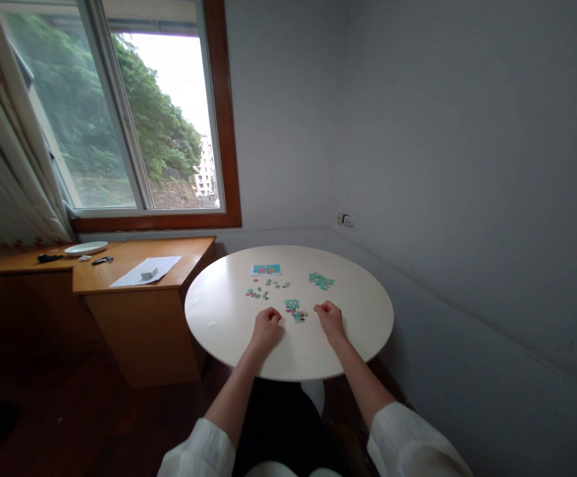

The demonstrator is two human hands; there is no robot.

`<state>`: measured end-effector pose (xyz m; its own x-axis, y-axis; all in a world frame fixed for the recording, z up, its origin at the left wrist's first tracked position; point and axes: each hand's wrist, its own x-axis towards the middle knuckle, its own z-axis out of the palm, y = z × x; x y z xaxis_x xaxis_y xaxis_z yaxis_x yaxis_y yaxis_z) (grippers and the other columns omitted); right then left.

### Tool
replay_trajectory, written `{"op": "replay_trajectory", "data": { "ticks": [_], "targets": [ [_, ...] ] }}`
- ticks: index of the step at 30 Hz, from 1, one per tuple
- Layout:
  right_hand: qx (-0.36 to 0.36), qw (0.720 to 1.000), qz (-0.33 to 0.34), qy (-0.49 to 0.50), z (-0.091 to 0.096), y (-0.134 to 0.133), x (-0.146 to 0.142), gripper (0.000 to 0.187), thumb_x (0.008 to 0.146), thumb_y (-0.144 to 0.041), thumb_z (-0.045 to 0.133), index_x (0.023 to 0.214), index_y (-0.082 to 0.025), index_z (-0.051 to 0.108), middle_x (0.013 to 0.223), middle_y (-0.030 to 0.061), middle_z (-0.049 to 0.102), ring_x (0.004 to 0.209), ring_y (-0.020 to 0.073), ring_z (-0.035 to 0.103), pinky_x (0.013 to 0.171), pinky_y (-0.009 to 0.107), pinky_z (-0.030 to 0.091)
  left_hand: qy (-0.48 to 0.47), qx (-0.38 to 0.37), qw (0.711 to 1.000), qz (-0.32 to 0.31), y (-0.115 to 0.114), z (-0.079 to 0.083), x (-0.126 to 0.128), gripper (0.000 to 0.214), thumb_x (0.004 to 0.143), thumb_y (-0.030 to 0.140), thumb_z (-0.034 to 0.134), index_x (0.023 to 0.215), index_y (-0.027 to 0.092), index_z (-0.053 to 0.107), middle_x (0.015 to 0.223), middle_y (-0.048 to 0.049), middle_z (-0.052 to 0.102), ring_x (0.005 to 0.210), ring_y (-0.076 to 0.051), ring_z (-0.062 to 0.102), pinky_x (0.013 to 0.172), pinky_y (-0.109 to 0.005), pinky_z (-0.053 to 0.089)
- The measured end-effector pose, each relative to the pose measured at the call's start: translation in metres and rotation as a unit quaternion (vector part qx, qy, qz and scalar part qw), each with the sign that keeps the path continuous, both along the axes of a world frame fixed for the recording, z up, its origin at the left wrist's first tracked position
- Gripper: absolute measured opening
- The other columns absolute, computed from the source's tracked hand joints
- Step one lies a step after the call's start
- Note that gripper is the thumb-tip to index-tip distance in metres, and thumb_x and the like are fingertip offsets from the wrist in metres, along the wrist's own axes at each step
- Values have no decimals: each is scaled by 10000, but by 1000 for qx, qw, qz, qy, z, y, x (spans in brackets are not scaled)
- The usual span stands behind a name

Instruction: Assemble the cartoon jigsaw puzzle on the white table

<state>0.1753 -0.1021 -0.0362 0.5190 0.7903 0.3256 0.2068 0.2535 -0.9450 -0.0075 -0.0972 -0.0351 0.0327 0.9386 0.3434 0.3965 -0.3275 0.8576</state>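
- The small joined cluster point(295, 310) of puzzle pieces lies on the round table point(228, 318), between the two hands. It is multicoloured and only a few pieces big, so the puzzle looks barely begun.
- The left hand point(267, 324) and right hand point(330, 318) rest on either side of it, fingers curled under. Whether either pinches a piece is too small to tell.
- Farther back lie scattered loose pieces point(267, 287), a teal cluster point(320, 281) and a picture card point(265, 269). None of these is joined to the near cluster yet.
- To the left stands a wooden desk point(139, 278).
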Motion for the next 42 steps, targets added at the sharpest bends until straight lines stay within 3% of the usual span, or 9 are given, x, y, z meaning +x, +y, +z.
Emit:
{"op": "replay_trajectory", "data": {
  "ticks": [11, 16, 20, 23, 26, 30, 35, 39, 42],
  "targets": [
    [-14, 999, 32, -4, 0, 0, 0, 202, 540, -319, 501, 435, -203, 374, 408, -78, 321, 452, 84, 284, 446, 230, 235, 2, 0, 1000, 2, 1, -1, 0, 189, 632, 54, 408, 572, 149, 560, 543, -3, 549, 564, -122, 494, 548, -224, 355],
    [-8, 999, 34, -8, 0, 0, 0, 183, 556, -309, 483, 447, -198, 387, 410, -75, 330, 452, 84, 288, 440, 226, 233, 2, -27, 997, 72, 14, -1, -4, 214, 666, 57, 402, 681, 141, 598, 689, -45, 614, 677, -145, 559, 642, -245, 417],
    [2, 999, 41, -10, -2, 1, 0, 195, 571, -317, 495, 455, -193, 400, 423, -69, 351, 461, 85, 312, 454, 221, 258, 124, -2, 989, 85, 32, 2, -14, 282, 705, 90, 425, 914, 83, 614, 1062, -165, 586, 965, -208, 552, 856, -301, 390],
    [2, 999, 41, -14, -3, 1, -1, 207, 576, -325, 502, 454, -192, 401, 424, -66, 363, 460, 86, 322, 454, 219, 264, 183, 15, 982, 43, 43, 4, -18, 387, 715, 160, 484, 1090, 96, 550, 1282, -172, 453, 1201, -259, 384, 993, -346, 263],
    [-8, 999, 39, -20, -4, 1, -1, 209, 577, -328, 502, 453, -192, 404, 421, -65, 367, 460, 86, 324, 446, 217, 257, 307, -7, 952, 7, 47, 5, -19, 454, 768, 257, 453, 1195, 102, 462, 1365, -175, 347, 1260, -290, 295, 1023, -412, 186],
    [-11, 999, 46, -23, -2, 0, -2, 219, 574, -339, 504, 449, -192, 401, 420, -67, 357, 460, 85, 315, 453, 221, 251, 362, 19, 932, -1, 41, 7, -19, 344, 796, 279, 415, 1081, 137, 545, 1280, -147, 465, 1182, -298, 387, 991, -429, 233],
    [-6, 998, 55, -18, 2, -3, -5, 232, 573, -355, 509, 445, -192, 404, 425, -63, 365, 469, 89, 321, 475, 229, 259, 291, 43, 956, 3, 35, 9, -28, 236, 778, 183, 410, 775, 158, 644, 901, -100, 642, 886, -196, 563, 831, -288, 393],
    [-13, 999, 45, -25, 2, -4, -5, 225, 573, -351, 506, 450, -195, 398, 419, -67, 353, 461, 88, 305, 466, 231, 242, 172, 23, 979, 104, 39, 7, -39, 221, 743, 233, 506, 874, 129, 651, 929, -111, 629, 830, -189, 571, 773, -280, 418],
    [-20, 998, 43, -33, 2, -4, -5, 233, 564, -358, 507, 446, -199, 384, 415, -67, 343, 462, 89, 301, 459, 231, 237, 200, 6, 975, 100, 41, 5, -44, 318, 683, 337, 594, 930, 147, 659, 1022, -119, 604, 898, -226, 554, 799, -313, 402]
  ]
}}
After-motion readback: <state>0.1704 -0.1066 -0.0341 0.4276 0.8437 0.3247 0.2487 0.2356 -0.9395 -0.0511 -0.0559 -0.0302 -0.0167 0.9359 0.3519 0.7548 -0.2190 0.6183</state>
